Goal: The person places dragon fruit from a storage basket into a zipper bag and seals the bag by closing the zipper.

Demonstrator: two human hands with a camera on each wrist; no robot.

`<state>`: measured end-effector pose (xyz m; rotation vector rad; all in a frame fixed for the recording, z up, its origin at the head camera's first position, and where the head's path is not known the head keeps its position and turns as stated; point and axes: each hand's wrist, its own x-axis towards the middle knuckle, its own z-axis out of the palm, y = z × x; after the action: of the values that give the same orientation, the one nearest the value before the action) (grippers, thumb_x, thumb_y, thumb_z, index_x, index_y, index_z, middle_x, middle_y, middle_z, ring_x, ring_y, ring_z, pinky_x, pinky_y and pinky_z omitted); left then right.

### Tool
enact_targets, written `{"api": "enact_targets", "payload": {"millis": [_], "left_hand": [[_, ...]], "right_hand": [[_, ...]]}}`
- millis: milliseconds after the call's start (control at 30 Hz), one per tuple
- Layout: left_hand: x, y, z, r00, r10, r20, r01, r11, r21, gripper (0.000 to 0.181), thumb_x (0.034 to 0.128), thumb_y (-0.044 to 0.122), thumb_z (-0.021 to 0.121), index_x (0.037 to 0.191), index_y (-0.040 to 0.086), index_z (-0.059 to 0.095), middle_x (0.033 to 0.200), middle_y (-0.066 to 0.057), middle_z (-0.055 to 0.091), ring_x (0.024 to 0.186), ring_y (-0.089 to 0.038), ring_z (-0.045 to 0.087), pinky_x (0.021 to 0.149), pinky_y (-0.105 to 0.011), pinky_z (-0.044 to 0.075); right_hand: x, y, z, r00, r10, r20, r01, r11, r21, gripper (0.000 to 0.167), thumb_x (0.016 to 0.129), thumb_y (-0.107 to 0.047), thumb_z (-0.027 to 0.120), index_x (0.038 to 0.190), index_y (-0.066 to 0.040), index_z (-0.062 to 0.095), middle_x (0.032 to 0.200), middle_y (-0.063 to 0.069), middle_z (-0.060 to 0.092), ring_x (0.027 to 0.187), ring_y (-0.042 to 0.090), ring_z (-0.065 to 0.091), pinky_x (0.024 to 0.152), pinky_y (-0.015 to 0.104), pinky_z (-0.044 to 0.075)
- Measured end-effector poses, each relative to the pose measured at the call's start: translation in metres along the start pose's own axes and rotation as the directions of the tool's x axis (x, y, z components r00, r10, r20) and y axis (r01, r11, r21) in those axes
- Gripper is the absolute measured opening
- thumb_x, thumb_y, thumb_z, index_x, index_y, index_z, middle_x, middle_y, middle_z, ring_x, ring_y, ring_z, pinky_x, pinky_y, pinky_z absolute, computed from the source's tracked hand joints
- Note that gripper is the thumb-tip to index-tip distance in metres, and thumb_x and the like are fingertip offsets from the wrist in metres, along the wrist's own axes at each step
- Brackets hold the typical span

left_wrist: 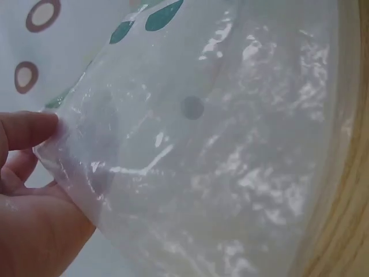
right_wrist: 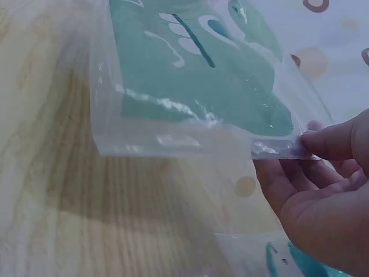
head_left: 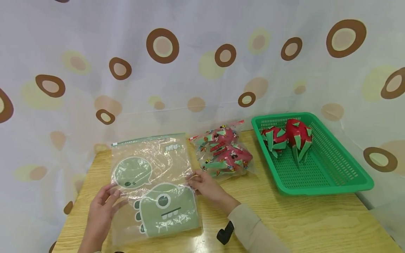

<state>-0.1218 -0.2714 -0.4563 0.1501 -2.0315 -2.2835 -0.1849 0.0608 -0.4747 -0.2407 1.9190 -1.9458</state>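
A clear zip bag [head_left: 126, 218] printed with a green one-eyed monster and a speech bubble is held over the table, its green slider strip at the far end. My left hand [head_left: 102, 207] pinches the bag's left edge between thumb and fingers; the left wrist view shows the film [left_wrist: 202, 173] creased beside that grip. On the opposite edge, my right hand [head_left: 205, 186] pinches the film with thumb above and fingers beneath. In the right wrist view, the bag's near edge [right_wrist: 179, 144] stands off the wood. The bag looks flat, with nothing visible inside.
Behind my right hand lies a red-zip cartoon-printed bag [head_left: 224, 151] with dragon fruits inside. To the right, a green plastic basket [head_left: 322, 191] holds two dragon fruits [head_left: 297, 135]. A circle-patterned curtain [head_left: 190, 80] hangs along the back of the wooden table [head_left: 253, 203].
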Motion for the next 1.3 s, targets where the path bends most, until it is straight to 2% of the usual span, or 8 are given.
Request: {"api": "enact_targets", "payload": {"millis": [100,200,533,900,1033,1167,1233,1300], "left_hand": [[-0.002,0.006,0.002,0.986,0.107,0.129,-0.089,0.986,-0.143,0.023,0.1028,0.002,0.047,0.119,0.013,0.060,0.104,0.004,0.063,0.099,-0.009,0.068,0.085,-0.031,0.060],[-0.004,0.011,0.002,0.934,0.205,0.292,-0.136,0.962,-0.239,0.033,0.1032,-0.007,0.037,0.119,0.012,0.060,0.109,0.002,0.067,0.104,-0.012,0.068,0.089,-0.033,0.059],[-0.007,0.017,-0.003,0.640,0.245,0.728,-0.030,0.955,-0.295,0.055,0.0995,-0.016,0.021,0.151,-0.001,0.032,0.136,-0.007,0.058,0.126,-0.019,0.058,0.107,-0.037,0.049],[-0.016,0.032,-0.003,0.566,0.032,0.824,0.080,0.992,-0.093,0.054,0.1018,-0.011,0.030,0.154,0.003,0.030,0.152,-0.001,0.048,0.136,-0.015,0.051,0.110,-0.026,0.044],[-0.016,0.035,-0.002,0.508,0.042,0.860,0.075,0.993,-0.093,0.050,0.1048,-0.003,0.033,0.154,0.001,0.027,0.154,-0.007,0.046,0.136,-0.019,0.051,0.111,-0.030,0.044],[-0.007,0.038,0.003,0.429,0.176,0.886,0.047,0.975,-0.217,0.052,0.1091,0.016,0.027,0.158,0.002,0.013,0.158,-0.013,0.036,0.140,-0.024,0.045,0.113,-0.038,0.044],[-0.002,0.043,0.006,0.436,0.238,0.868,0.061,0.955,-0.292,0.055,0.1095,0.023,0.021,0.158,0.002,0.005,0.161,-0.013,0.030,0.143,-0.025,0.042,0.113,-0.042,0.043],[0.003,0.049,0.008,0.473,0.289,0.832,0.077,0.927,-0.366,0.058,0.1085,0.031,0.014,0.159,0.004,0.002,0.163,-0.012,0.027,0.145,-0.024,0.038,0.114,-0.043,0.042]], "right_hand": [[0.004,-0.005,-0.004,0.999,-0.031,-0.035,0.031,0.999,-0.016,0.016,0.102,-0.004,0.050,0.115,0.000,0.057,0.111,0.017,0.070,0.087,0.008,0.064,0.068,0.023,0.049],[0.007,-0.008,-0.008,0.996,-0.054,-0.073,0.052,0.998,-0.035,0.015,0.101,-0.001,0.049,0.114,0.000,0.058,0.112,0.018,0.069,0.088,0.008,0.065,0.068,0.024,0.050],[0.007,-0.010,-0.019,0.990,-0.090,-0.111,0.086,0.996,-0.036,0.013,0.102,0.002,0.046,0.101,0.001,0.059,0.099,0.010,0.068,0.084,0.011,0.058,0.070,0.024,0.046],[0.011,-0.008,-0.018,0.987,-0.119,-0.106,0.120,0.993,0.007,0.012,0.099,0.004,0.050,0.096,0.011,0.060,0.089,-0.001,0.057,0.074,0.011,0.048,0.065,0.020,0.041],[0.016,-0.004,-0.016,0.983,-0.152,-0.107,0.154,0.988,0.016,0.011,0.097,0.007,0.050,0.094,0.013,0.058,0.087,-0.004,0.056,0.072,0.010,0.047,0.064,0.019,0.040],[0.020,0.000,-0.015,0.980,-0.167,-0.112,0.173,0.984,0.040,0.009,0.095,0.010,0.051,0.091,0.016,0.056,0.086,-0.004,0.057,0.079,0.007,0.053,0.069,0.018,0.045],[0.022,0.001,-0.014,0.980,-0.166,-0.112,0.174,0.983,0.057,0.008,0.095,0.010,0.052,0.090,0.016,0.055,0.085,-0.004,0.058,0.081,0.007,0.055,0.071,0.018,0.047],[0.023,0.001,-0.013,0.980,-0.164,-0.114,0.172,0.983,0.065,0.008,0.094,0.011,0.052,0.088,0.014,0.056,0.085,-0.004,0.058,0.083,0.008,0.057,0.074,0.018,0.049]]}}
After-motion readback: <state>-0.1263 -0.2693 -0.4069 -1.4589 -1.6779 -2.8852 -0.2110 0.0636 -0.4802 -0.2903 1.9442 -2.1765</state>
